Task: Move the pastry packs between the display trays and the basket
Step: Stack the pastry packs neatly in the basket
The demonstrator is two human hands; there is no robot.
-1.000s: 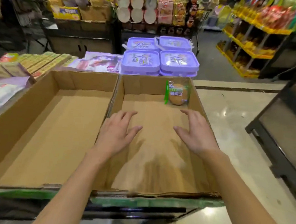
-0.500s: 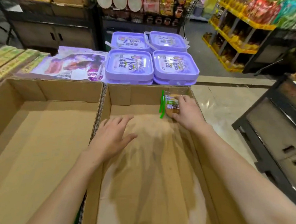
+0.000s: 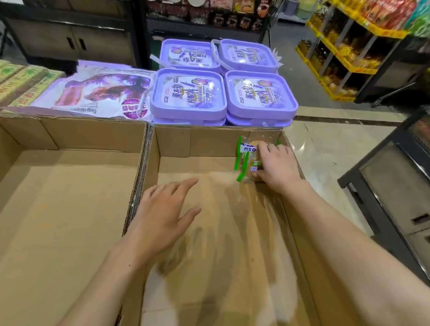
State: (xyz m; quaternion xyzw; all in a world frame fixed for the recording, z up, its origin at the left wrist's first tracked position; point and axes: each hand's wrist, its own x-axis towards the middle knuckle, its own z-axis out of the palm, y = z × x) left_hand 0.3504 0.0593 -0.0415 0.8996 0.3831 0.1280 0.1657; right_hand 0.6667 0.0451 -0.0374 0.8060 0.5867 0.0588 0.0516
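Pastry pack (image 3: pixel 249 160), a single round cake in clear wrap with green edges, sits in the far right corner of the right cardboard tray (image 3: pixel 210 263), leaning against the tray's back wall. Nearest the viewer, two bare forearms reach forward over this tray. The left hand (image 3: pixel 162 217) hovers above the tray floor near its left wall, palm down, fingers straight and spread, holding nothing. The right hand (image 3: pixel 275 166) is farther in, at the far right corner, with its fingers curled over the pack and its thumb under the pack's lower edge, so its grip closes on the wrapper. To the left, touching the first tray wall to wall, is the left cardboard tray (image 3: pixel 54 216), showing only its brown floor. Beyond both trays stand four purple lidded tubs (image 3: pixel 188 93) in a square group, with a purple detergent bag (image 3: pixel 97 95) lying beside them on the left. Farther back are dark cabinets and store shelves with yellow rails (image 3: pixel 341 59).
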